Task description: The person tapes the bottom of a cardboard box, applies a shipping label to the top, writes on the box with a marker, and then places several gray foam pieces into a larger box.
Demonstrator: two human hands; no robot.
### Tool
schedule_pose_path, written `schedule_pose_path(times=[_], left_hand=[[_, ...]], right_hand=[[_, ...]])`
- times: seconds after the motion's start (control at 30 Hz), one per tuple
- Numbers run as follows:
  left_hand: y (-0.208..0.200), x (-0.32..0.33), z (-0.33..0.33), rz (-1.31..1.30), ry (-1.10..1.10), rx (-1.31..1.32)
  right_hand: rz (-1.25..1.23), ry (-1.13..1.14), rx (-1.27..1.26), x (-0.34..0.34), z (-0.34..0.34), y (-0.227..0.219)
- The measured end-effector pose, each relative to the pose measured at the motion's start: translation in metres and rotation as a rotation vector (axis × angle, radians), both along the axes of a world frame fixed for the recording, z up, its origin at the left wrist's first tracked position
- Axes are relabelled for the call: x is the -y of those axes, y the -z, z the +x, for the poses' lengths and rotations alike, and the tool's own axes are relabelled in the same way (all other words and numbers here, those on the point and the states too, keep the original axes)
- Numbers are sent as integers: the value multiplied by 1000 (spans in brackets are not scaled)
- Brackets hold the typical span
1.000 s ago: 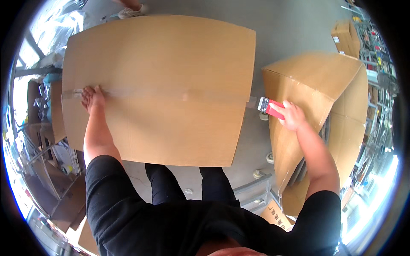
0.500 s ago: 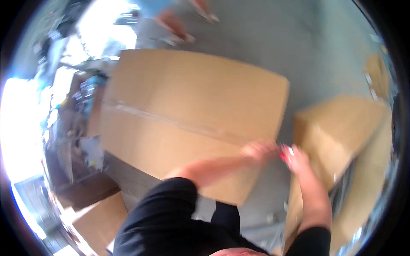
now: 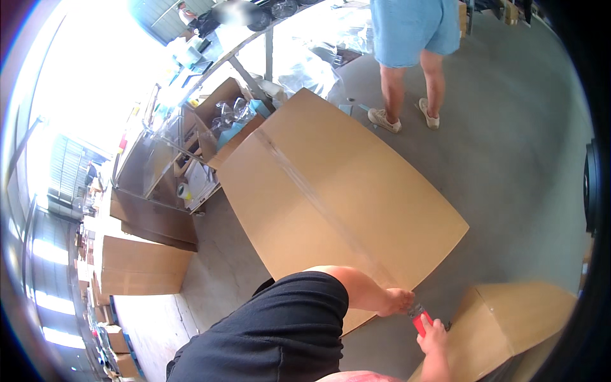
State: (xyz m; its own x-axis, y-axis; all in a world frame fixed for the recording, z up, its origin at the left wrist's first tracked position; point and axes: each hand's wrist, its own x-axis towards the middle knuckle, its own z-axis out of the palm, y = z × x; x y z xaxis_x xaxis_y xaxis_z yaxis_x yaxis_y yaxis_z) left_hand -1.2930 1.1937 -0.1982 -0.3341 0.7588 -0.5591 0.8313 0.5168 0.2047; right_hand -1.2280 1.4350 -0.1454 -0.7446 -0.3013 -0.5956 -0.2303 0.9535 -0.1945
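A large cardboard box (image 3: 356, 184) lies before me, clear tape (image 3: 305, 184) running along its top seam. My left hand (image 3: 396, 302) is at the box's near right edge, by the end of the tape, its fingers curled together; what they grip is too small to make out. Just beside it, my right hand (image 3: 434, 337) is closed around a red-handled utility knife (image 3: 421, 318). The knife's grey metal end points at my left fingertips.
Another cardboard box (image 3: 509, 318) stands close on my right. To the left are a brown carton (image 3: 143, 264) and an open box (image 3: 223, 121) of plastic wrapping beside a metal-framed table. Beyond the large box stands a person in blue shorts (image 3: 414, 32).
My view has turned, so the large box now lies slanted and the right-hand box appears lower. My hands stay close together at the box's edge, the knife still in my right hand.
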Motion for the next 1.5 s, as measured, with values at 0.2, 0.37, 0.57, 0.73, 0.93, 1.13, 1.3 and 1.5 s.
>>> schedule_pose_path(times=[0.2,0.37,0.57,0.73,0.93,1.13,1.3,1.5], left_hand=[[35,-34,22,407,-1947,1640],[15,-40,16,413,-1834,1685],[-10,-21,13,390,-1385,1255],[-45,65,17,462,-420,304],[-140,231,19,433,-802,404],[-162,327,13,489,-1569,1312],[-223,440,11,424,-1561,1104],[-197,530,29,716,-1915,1422]], right_hand=[[104,20,104,65,-25,-5],[408,211,789,104,-75,-5],[268,324,599,74,-41,-15],[-299,1063,384,42,18,-54],[-934,1105,559,111,33,-147],[-831,672,437,318,-1,-164],[-619,192,-7,444,-21,-199],[-569,110,-82,553,-23,-217]])
